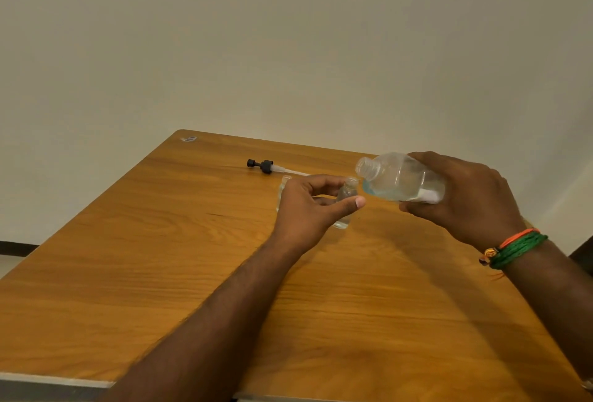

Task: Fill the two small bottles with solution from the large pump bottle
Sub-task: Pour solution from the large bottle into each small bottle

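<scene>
My right hand [465, 199] grips the large clear bottle [398, 178], tipped on its side with its open neck pointing left; clear liquid lies in it. My left hand [308, 205] pinches a small clear bottle [346, 201] between thumb and fingers, upright on the wooden table [160, 273], its open mouth just below and left of the large bottle's neck. A second small clear bottle [282, 188] stands behind my left hand, mostly hidden. The black pump head with its white tube [266, 166] lies on the table further back.
The table's far edge meets a plain wall. A small white mark [188, 139] sits at the far left corner. Green and orange threads [513, 249] wrap my right wrist. The floor shows at the left past the table edge.
</scene>
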`<control>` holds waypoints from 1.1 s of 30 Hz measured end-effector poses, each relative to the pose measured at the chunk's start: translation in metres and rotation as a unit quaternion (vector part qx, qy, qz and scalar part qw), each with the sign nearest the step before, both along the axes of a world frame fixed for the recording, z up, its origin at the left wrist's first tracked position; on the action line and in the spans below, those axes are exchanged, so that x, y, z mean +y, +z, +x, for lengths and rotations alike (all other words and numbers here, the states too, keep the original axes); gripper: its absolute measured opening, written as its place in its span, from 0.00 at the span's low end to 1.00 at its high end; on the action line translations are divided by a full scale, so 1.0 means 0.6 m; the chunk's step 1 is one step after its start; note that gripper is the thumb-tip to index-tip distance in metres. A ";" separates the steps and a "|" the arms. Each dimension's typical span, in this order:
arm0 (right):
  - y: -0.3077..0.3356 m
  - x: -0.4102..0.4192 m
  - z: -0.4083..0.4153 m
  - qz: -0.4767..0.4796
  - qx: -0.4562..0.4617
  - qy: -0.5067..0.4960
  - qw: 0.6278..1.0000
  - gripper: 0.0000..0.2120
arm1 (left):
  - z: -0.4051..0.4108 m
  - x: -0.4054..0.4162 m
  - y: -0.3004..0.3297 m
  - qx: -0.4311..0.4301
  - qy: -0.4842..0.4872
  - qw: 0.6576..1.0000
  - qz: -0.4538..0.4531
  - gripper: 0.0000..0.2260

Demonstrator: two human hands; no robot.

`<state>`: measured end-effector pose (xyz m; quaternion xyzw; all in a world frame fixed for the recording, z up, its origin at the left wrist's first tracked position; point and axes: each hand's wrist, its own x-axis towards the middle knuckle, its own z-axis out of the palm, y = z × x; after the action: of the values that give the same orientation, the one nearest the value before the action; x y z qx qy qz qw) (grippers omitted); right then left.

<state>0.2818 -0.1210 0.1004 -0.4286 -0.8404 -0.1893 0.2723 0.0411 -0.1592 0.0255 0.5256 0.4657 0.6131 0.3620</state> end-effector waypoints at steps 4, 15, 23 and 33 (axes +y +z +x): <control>-0.008 0.004 -0.007 -0.083 0.148 0.006 0.986 0.36 | 0.000 0.000 0.000 -0.001 0.001 1.000 -0.007 0.20; -0.090 0.057 -0.018 -0.165 0.506 0.002 0.847 0.29 | -0.002 0.004 -0.004 0.019 0.020 1.000 -0.004 0.18; -0.123 0.096 -0.024 -0.162 0.581 -0.007 0.798 0.31 | -0.002 0.010 -0.007 0.032 0.033 0.999 0.008 0.18; -0.116 0.059 -0.040 -0.117 0.570 -0.047 0.812 0.44 | -0.007 0.014 -0.012 0.058 0.044 0.997 0.012 0.15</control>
<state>0.2578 -0.0856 0.0307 -0.5274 -0.5292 0.1762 0.6409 0.0371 -0.1508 0.0186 0.5439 0.5012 0.6023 0.3004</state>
